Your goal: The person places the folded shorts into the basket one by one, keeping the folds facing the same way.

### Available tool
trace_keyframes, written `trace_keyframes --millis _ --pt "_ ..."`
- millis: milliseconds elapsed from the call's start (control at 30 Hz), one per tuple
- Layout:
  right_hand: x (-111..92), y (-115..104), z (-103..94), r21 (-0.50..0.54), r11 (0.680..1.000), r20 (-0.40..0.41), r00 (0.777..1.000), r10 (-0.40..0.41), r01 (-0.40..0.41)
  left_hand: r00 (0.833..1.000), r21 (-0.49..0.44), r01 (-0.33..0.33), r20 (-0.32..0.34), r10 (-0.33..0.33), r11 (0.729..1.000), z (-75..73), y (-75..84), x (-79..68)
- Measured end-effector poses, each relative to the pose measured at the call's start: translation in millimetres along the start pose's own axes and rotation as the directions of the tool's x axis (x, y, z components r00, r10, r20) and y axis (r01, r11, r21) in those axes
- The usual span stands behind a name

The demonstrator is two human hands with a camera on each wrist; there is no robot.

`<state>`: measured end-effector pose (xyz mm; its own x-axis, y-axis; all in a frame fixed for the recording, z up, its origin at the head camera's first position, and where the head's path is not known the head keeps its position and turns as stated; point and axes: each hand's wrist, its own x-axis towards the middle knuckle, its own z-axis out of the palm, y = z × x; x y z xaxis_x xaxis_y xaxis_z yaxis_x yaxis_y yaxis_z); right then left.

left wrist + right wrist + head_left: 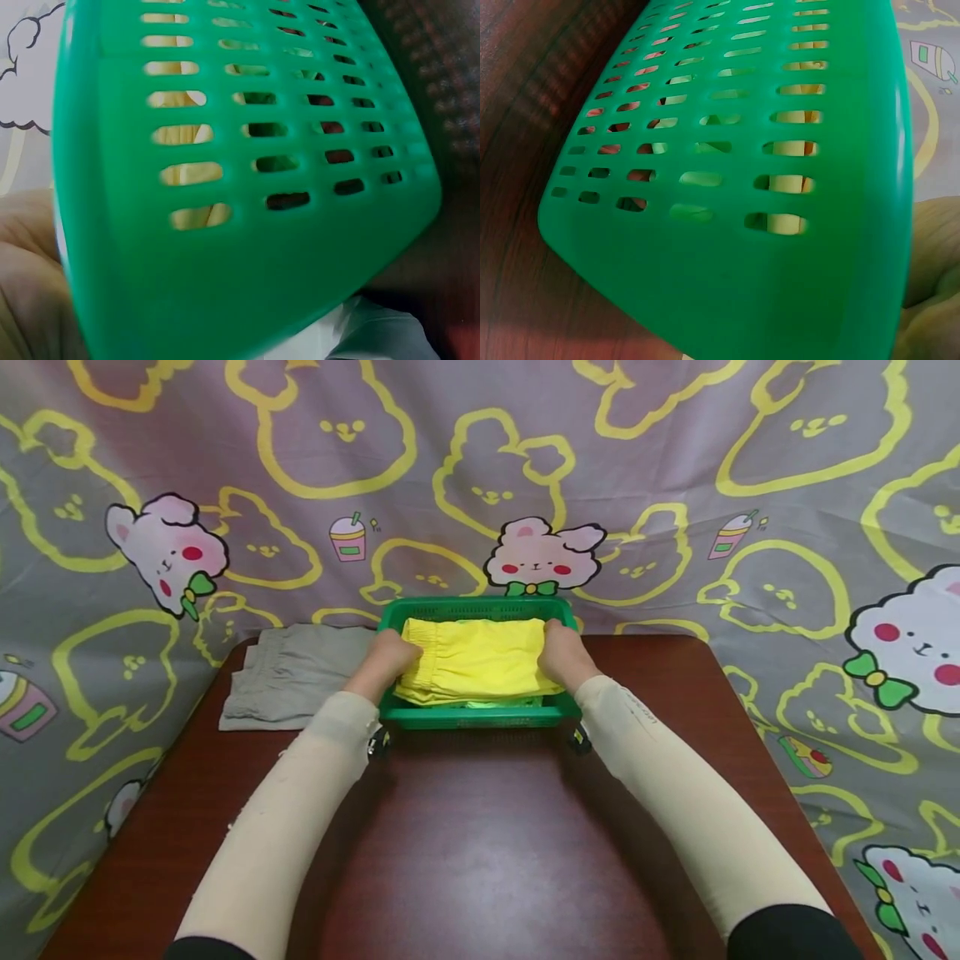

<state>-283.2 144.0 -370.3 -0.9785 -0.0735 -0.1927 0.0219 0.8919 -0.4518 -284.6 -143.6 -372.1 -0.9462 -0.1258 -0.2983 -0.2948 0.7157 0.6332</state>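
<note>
A folded pair of yellow shorts [483, 660], its elastic waistband on the left, lies in the green plastic basket [480, 718]. My left hand [386, 662] grips the waistband end over the basket's left side. At the opposite end, my right hand [566, 656] holds the folded cloth over the right side. Light green cloth [502, 702] peeks out beneath the shorts. Through the slots of the basket wall [150, 277], yellow cloth shows in the left wrist view. The fingertips of both hands are hidden behind the cloth and basket.
Folded grey garments [300, 672] lie on the brown table [480, 852] left of the basket, with the nearest one close to my left wrist. Right behind the table hangs a grey curtain [645, 460] with a cartoon bear and rabbit print.
</note>
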Motion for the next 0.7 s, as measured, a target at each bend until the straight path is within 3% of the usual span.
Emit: trace_keyframes --millis 333,533,700 --pt "-0.6 -4.2 2.3 -0.111 0.993 0.023 0.999 -0.025 0.028 1.0 0.112 0.013 0.02 -0.015 0.994 0.1 8.0 -0.5" --pt "-2.0 -4.1 1.8 -0.112 0.993 0.032 0.999 -0.027 0.031 0.999 0.235 -0.015 0.043 0.005 0.972 0.4 14.3 -1.8" --pt "-3.0 -2.1 2.8 -0.126 0.99 0.04 0.997 -0.065 0.07 0.998 0.304 0.006 0.064 -0.026 0.953 3.9 15.5 0.2"
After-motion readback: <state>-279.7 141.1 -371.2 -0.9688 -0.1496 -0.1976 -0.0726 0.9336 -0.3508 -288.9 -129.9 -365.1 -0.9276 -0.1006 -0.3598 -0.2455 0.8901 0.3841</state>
